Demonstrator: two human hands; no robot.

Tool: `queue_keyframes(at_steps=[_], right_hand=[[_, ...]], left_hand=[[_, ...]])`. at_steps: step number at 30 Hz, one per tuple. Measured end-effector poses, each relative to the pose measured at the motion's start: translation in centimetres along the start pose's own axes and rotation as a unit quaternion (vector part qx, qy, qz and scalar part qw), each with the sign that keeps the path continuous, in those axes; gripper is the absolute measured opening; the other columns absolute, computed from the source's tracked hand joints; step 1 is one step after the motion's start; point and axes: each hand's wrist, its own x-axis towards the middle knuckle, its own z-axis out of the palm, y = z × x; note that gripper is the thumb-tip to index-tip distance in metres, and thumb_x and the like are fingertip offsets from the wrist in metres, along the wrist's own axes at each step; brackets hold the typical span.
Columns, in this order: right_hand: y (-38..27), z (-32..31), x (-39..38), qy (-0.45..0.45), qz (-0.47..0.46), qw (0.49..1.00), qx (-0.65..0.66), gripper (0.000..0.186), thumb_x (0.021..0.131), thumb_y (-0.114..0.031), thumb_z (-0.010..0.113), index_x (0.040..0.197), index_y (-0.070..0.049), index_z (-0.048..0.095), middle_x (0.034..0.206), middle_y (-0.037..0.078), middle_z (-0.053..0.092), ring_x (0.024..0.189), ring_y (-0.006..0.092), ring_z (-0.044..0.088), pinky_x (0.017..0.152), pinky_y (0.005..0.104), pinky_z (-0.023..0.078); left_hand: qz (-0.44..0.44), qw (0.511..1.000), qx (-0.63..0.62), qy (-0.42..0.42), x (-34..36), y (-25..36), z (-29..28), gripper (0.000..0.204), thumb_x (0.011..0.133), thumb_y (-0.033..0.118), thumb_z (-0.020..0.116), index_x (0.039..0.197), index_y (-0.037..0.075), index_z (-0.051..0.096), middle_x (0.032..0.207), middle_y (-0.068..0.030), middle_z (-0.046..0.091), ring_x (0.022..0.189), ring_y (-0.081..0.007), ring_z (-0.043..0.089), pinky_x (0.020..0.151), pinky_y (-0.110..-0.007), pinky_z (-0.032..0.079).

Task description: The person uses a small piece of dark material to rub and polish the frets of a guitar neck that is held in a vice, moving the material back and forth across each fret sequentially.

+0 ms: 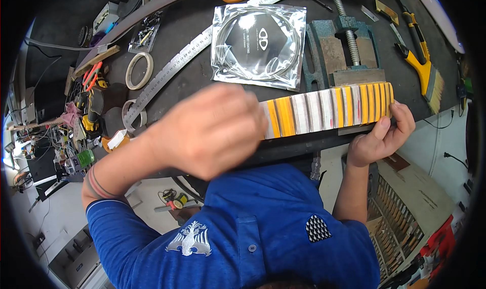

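A guitar neck (314, 111) lies across the near edge of the bench, its face masked with white and yellow tape strips between dark fret lines. My right hand (377, 139) grips its right end, the thumb on the near side and the fingers curled around the end. Over the left end, my left hand (210, 132) is closed like a fist and slightly blurred. It hides that end of the neck, and what its fingers hold, if anything, does not show.
Behind the neck stands a green vise (349, 51) with a threaded screw. A clear-fronted packet of coiled wire (258, 43) lies beside it, over a long steel ruler (174, 64). Tape rolls (139, 71) lie left; a yellow-handled brush (422, 74) lies right. A tool cabinet (395, 218) stands below.
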Motion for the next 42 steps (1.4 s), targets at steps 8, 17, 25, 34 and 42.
queue_keyframes(at_steps=[8,17,25,34,42], right_hand=[[0.1,0.2,0.1,0.002,-0.001,1.000,0.005,0.028,0.109,-0.012,0.056,0.131,0.003,0.063,0.133,0.017,0.058,0.124,0.0267,0.060,0.114,0.0426,0.048],[-0.1,0.2,0.0,-0.006,-0.002,1.000,0.003,0.028,0.109,-0.011,0.056,0.131,0.003,0.063,0.133,0.017,0.058,0.124,0.0265,0.061,0.114,0.0425,0.048],[0.0,-0.2,0.0,-0.013,-0.003,1.000,-0.011,0.029,0.107,-0.009,0.054,0.132,0.003,0.063,0.134,0.016,0.057,0.126,0.0263,0.060,0.116,0.0434,0.047],[0.0,-0.3,0.1,-0.019,-0.005,0.999,-0.032,0.029,0.108,-0.012,0.053,0.131,0.003,0.063,0.133,0.016,0.058,0.126,0.0275,0.059,0.117,0.0451,0.046],[-5.5,-1.2,3.7,-0.131,-0.010,0.991,-0.007,0.033,0.098,-0.002,0.066,0.131,0.000,0.064,0.138,0.017,0.059,0.134,0.0315,0.057,0.123,0.0501,0.042]], left_hand=[[0.031,0.999,-0.013,-0.019,-0.4,1.0,-0.5,0.041,0.071,0.015,0.080,0.103,-0.010,0.080,0.105,-0.0205,0.077,0.098,-0.0362,0.078,0.085,-0.046,0.066],[0.065,0.998,0.007,0.008,-0.5,1.6,0.4,0.030,0.076,0.011,0.082,0.099,-0.007,0.081,0.105,-0.0191,0.077,0.099,-0.0344,0.078,0.085,-0.046,0.065],[0.041,0.999,0.002,0.005,-0.2,0.7,0.0,0.027,0.073,0.011,0.080,0.094,-0.006,0.081,0.101,-0.0166,0.076,0.098,-0.0319,0.078,0.085,-0.044,0.066],[0.029,0.998,-0.046,-0.020,-0.5,0.3,-0.4,0.027,0.083,0.016,0.074,0.098,-0.006,0.080,0.100,-0.0163,0.075,0.098,-0.0324,0.077,0.087,-0.042,0.064],[0.085,0.988,-0.113,0.066,-1.1,4.8,-0.8,0.014,0.092,0.006,0.069,0.091,-0.004,0.078,0.098,-0.0132,0.075,0.096,-0.0275,0.076,0.089,-0.040,0.065]])
